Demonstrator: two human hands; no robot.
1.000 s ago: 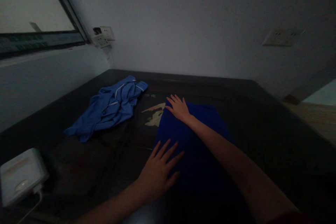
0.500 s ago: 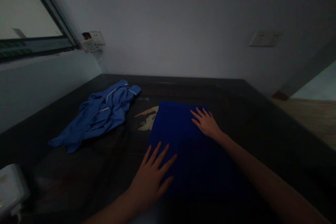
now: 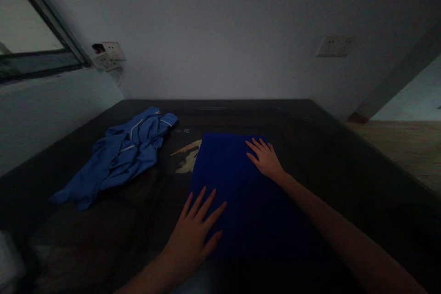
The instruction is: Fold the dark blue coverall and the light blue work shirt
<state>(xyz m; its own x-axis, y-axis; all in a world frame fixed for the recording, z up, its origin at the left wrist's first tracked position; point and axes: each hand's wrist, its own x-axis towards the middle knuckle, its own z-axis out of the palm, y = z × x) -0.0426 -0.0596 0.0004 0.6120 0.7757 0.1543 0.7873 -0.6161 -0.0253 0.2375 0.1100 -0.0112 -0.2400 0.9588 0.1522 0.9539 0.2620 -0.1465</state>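
In the head view, we find a deep-blue cloth [image 3: 223, 170] lying flat on a dark table [image 3: 292, 121], in front of the person. We record the left hand [image 3: 193, 232] as released, its fingers spread over the cloth's left edge near the person. We record the right hand [image 3: 264, 158] likewise as released, palm down with fingers splayed at the far right corner. We cannot tell how firmly either hand presses. A pale printed figure [image 3: 189, 158] on the tabletop shows just beside the cloth's left edge. Further left we note a crumpled lighter-blue garment [image 3: 127, 151] with white piping. A white object [image 3: 8, 259], cut off by the frame, sits at lower left. Beyond the table we observe a wall [image 3: 220, 32] bearing a socket plate [image 3: 334, 46] at right.
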